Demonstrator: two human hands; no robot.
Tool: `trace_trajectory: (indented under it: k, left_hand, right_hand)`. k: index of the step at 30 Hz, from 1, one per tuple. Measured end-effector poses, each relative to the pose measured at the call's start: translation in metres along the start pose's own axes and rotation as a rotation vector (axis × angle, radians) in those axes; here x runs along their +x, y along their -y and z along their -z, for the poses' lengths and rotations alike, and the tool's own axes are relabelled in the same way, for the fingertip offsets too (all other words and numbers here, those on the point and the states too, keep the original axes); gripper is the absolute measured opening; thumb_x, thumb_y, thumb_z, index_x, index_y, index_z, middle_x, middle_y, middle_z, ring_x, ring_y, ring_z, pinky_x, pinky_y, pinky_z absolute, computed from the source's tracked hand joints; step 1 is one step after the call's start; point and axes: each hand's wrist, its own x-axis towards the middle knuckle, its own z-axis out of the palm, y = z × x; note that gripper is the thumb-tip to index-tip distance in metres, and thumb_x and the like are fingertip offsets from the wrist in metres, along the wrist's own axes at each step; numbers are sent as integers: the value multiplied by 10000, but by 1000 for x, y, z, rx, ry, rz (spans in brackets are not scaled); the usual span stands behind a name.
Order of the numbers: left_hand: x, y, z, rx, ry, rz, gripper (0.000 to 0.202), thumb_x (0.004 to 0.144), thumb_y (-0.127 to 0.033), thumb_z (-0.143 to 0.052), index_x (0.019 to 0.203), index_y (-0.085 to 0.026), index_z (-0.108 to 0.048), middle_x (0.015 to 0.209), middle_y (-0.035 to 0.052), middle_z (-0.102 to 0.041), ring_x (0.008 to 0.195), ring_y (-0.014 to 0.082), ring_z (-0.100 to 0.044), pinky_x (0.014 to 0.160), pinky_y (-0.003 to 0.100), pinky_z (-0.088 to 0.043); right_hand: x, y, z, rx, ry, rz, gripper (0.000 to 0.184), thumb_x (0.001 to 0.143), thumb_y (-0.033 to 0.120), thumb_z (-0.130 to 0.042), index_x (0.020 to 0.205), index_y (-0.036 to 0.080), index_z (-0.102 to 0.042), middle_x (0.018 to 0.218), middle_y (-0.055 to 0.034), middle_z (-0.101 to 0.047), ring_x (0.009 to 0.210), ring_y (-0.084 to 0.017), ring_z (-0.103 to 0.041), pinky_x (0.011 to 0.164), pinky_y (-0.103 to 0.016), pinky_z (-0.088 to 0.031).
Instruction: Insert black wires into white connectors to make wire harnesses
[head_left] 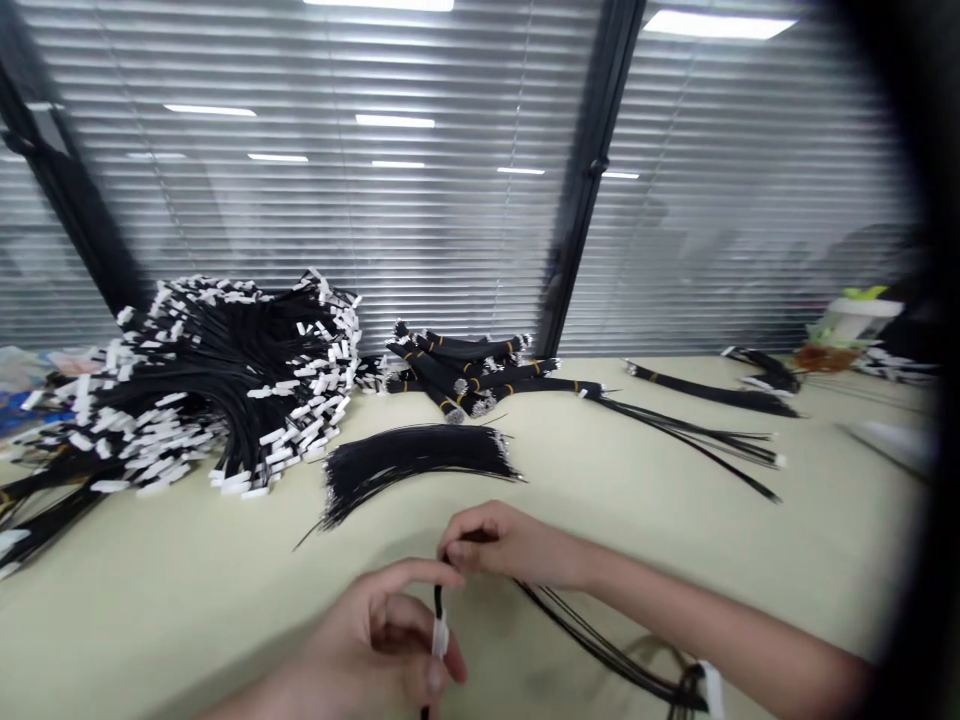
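Note:
My left hand [352, 640] is closed around a black cable with a white connector [439, 635], which stands nearly upright between thumb and fingers. Just above and to the right, my right hand [506, 545] pinches the black cable's upper part, its fingertips close to my left forefinger. From behind the right hand, thin black wires [592, 640] trail down to the lower right, under the forearm, towards a white piece [711, 690] at the bottom edge. Whether these wires join the held cable is hidden. Beyond the hands lies a loose bundle of short black wires [420, 455].
A big heap of black cables with white connectors [247, 370] fills the back left. Banded black wire bundles [480, 375] are piled at the back middle. Several loose cables [690, 430] and another bundle [712, 392] lie to the right. Window blinds [360, 220] stand behind the table [750, 560].

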Motion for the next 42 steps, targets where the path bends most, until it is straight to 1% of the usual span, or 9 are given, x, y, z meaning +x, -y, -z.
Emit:
trace_trajectory:
  k: [5,8,12,18,24,29,33,37,42]
  left_hand:
    - [1,-7,1,51,-83,15,580,682,-341,-783,1168,-177,-514,796,58,-695,658,133,-577,632,265,-446]
    - [1,-10,0,51,-87,36,602,686,-359,-774,1185,-171,-497,791,64,-684,710,165,-585,603,261,-445]
    - [-2,-12,-2,52,-69,38,613,662,-352,-791,1169,-171,-498,794,61,-675,742,174,-591,627,267,-445]
    - [-7,-16,-5,91,-42,98,612,658,-241,-798,1179,-193,-481,851,45,-676,744,144,-585,670,260,-433]
    - [-4,-13,-4,89,-31,93,660,622,-168,-798,1190,-200,-462,860,30,-658,725,133,-555,649,262,-447]
    - [-4,-10,-7,186,-46,89,678,593,-167,-808,1177,-210,-468,856,14,-651,656,107,-534,574,223,-411]
    - [-4,-9,-8,235,-59,104,669,595,-188,-807,1173,-221,-472,882,15,-658,680,113,-539,583,224,-397]
    - [-4,-8,-7,244,-69,101,650,609,-198,-797,1168,-211,-467,876,19,-660,669,109,-524,591,231,-396]
    - [-2,-7,-7,235,-75,82,627,623,-197,-787,1161,-214,-466,858,15,-657,650,109,-531,578,231,-407]
  right_hand:
    - [-2,-13,37,-361,-133,-28,257,934,291,-455,1106,182,-612,1107,-90,-615,1024,-187,-564,907,-328,-444]
    - [-4,-34,58,-606,-227,-83,251,894,199,-507,1120,146,-603,1109,-149,-577,1076,-258,-513,955,-447,-382]
    - [-5,-52,62,-805,-238,-109,153,871,129,-524,983,135,-629,987,-118,-590,948,-224,-547,860,-375,-428]
    - [-3,-51,53,-964,-288,-148,174,874,59,-451,810,130,-596,849,-88,-587,812,-189,-526,733,-298,-401]
    - [-4,-44,58,-1027,-291,-149,216,791,-16,-478,723,152,-597,751,-60,-585,774,-182,-492,723,-273,-368]
    - [-6,-37,59,-1096,-321,-156,231,718,-60,-483,728,139,-600,761,-105,-576,812,-239,-459,720,-322,-335]
    - [-7,-30,64,-1096,-387,-166,195,781,-12,-467,793,133,-596,783,-120,-571,810,-250,-455,739,-342,-323]
    - [-6,-27,68,-978,-487,-194,198,885,92,-405,838,127,-594,759,-116,-582,788,-248,-468,718,-343,-337]
    - [-8,-29,80,-689,-546,-199,166,850,141,-484,818,141,-647,786,-106,-632,805,-236,-529,738,-345,-380]
